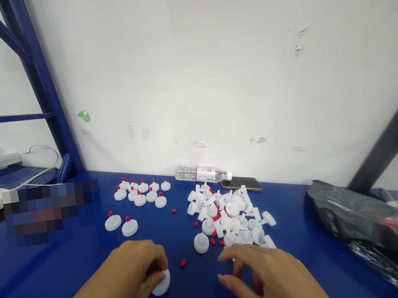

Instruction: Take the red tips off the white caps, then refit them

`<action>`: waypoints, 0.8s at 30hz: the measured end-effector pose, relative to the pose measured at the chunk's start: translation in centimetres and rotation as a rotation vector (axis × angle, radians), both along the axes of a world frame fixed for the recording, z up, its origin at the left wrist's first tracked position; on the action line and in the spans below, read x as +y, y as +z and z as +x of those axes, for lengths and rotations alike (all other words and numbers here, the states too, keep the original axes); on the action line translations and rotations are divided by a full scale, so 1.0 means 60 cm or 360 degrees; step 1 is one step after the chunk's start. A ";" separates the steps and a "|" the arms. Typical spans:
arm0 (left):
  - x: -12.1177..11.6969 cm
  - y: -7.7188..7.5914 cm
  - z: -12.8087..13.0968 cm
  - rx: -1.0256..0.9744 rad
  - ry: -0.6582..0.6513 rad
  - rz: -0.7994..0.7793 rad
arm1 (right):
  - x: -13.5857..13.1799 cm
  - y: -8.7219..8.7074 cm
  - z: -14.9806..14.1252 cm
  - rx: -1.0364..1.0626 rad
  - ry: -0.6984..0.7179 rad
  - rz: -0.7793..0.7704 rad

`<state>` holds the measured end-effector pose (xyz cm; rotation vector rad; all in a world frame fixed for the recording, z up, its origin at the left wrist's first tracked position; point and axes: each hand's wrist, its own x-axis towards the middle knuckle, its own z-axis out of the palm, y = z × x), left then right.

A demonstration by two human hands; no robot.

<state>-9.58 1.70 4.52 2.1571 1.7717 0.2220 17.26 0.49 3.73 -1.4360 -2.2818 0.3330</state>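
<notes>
My left hand is closed on a white round cap, with its fingers over the top of it; the spout of that cap is hidden. My right hand has thumb and fingers apart, nothing between them, beside the near edge of a heap of white caps. One white cap lies just off the heap. A small red tip rests on the blue table between my hands. Several white caps with red tips stand upright at the left, beyond my left hand.
Behind the heap a clear plastic bottle lies on its side against the wall. A phone lies next to it. Black plastic bags fill the right side. Blue metal posts rise at the left, near white cables.
</notes>
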 end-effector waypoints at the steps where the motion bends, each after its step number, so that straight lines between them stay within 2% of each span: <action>1: 0.008 0.001 -0.013 0.0004 0.0013 0.0053 | 0.001 0.000 -0.001 0.0002 0.0003 0.0007; 5: 0.042 -0.001 -0.045 0.0000 0.0060 0.0272 | 0.002 0.000 -0.003 0.0002 0.0010 -0.0031; 8: 0.059 0.001 -0.056 0.0028 0.0173 0.0356 | 0.002 0.000 -0.003 -0.0001 -0.0002 -0.0044; 13: 0.068 0.002 -0.079 0.0119 0.0346 0.0444 | 0.001 -0.001 -0.007 0.0009 -0.0004 -0.0012; 16: 0.067 0.001 -0.090 0.0188 0.0383 0.0515 | -0.001 -0.006 -0.017 -0.0011 -0.0055 0.0007; 21: 0.048 0.011 -0.063 0.0368 0.0400 0.0481 | 0.003 -0.033 -0.048 -0.0139 -0.0208 0.0236; 24: 0.030 0.012 -0.020 0.0246 0.0313 0.0359 | 0.008 -0.049 -0.065 -0.0285 -0.0223 0.0270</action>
